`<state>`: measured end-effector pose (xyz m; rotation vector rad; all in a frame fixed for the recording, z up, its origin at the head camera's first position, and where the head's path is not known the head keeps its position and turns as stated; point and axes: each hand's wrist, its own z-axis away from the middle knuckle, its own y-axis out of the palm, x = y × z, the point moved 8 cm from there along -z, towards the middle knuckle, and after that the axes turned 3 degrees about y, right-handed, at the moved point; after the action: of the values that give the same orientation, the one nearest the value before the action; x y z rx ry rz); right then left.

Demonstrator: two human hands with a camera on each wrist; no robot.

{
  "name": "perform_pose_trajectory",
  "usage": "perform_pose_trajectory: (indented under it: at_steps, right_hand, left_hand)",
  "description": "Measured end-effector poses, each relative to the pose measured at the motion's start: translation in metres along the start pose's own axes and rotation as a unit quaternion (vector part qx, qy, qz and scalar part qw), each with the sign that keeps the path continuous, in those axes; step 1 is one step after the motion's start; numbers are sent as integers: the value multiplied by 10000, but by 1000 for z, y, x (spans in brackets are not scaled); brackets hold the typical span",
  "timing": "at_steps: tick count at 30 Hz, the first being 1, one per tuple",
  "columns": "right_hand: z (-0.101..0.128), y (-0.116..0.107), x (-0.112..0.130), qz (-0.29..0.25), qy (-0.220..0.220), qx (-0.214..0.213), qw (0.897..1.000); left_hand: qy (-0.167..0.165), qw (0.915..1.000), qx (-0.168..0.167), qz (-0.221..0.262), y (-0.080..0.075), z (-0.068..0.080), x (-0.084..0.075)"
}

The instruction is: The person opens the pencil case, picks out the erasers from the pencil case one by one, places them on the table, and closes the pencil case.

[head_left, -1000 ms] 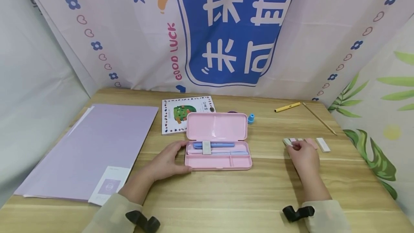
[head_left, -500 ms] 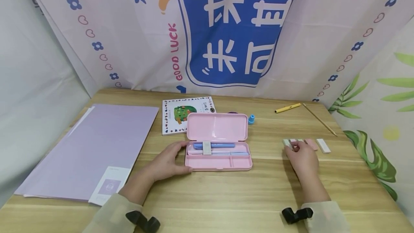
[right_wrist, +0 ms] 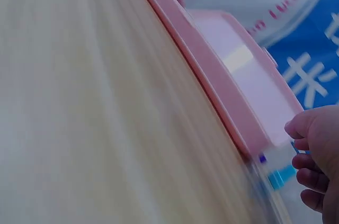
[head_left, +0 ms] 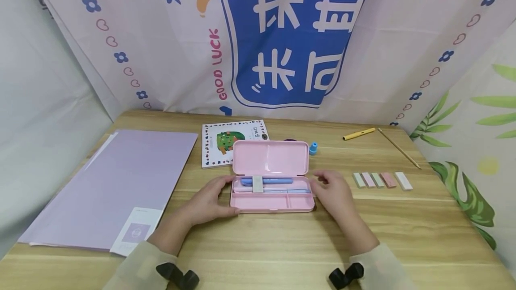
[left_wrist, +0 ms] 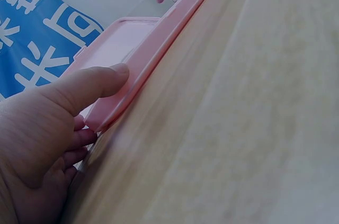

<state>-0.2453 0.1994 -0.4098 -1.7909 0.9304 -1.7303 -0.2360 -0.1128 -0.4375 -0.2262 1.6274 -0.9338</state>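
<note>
Two hands flank the open pink pencil case (head_left: 272, 194) at mid-desk (head_left: 282, 245) in the head view: the left hand (head_left: 209, 200) rests against its left end, fingers loosely curved, and the right hand (head_left: 332, 191) sits at its right end, relaxed and holding nothing. The case's long axis runs left to right, lid (head_left: 270, 158) raised toward the far side; a row of small erasers (head_left: 380, 180) lies further right, apart from the hand.

From the left wrist, the thumb (left_wrist: 92, 83) presses the case's end wall (left_wrist: 114, 110).

From the right wrist, curled fingertips (right_wrist: 307, 128) hover just off the case's corner (right_wrist: 251, 139); whether they touch it cannot be told.
</note>
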Motion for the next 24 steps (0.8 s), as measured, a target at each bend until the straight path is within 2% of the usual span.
perform_pose_trajectory:
  at_steps: [7,11,17,24]
  right_hand:
    - [13,39,50,-1,-640,184,9978]
    - [19,55,71,205,-820,206,9962]
    - [21,75,86,487,-720,358,9956]
    - [20,86,95,947,-755,388,9919]
  left_hand:
    - [58,10000,-13,-2,0,0,0]
    - [89,10000,-29,15,0,0,-1]
    - [78,10000,-43,30,0,0,-1]
    - [33,10000,-21,24,0,0,-1]
